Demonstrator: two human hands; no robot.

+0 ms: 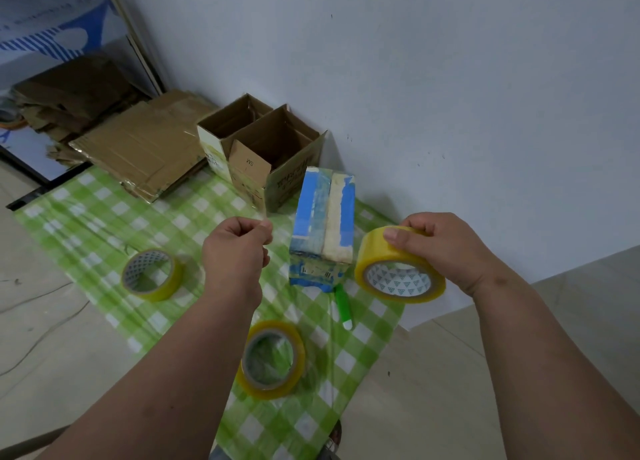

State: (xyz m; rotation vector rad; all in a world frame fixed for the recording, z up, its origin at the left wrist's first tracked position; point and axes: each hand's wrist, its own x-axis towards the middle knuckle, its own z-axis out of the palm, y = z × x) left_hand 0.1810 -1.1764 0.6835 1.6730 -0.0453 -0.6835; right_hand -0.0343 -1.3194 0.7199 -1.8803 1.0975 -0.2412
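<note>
My right hand [446,248] grips a yellow tape roll [398,269] by its rim, just right of a closed blue-and-cream box [323,217] standing on the green checked cloth [86,217]. My left hand [239,251] hovers left of the box with its fingers curled. Its thumb and forefinger pinch a thin clear tape end [265,215] that is barely visible.
Two more yellow tape rolls [152,274] [272,359] lie on the cloth. A green-handled cutter [343,307] lies by the box's near corner. Open cardboard boxes [263,141] and flattened cardboard [145,148] sit at the back by the wall. Tiled floor surrounds the cloth.
</note>
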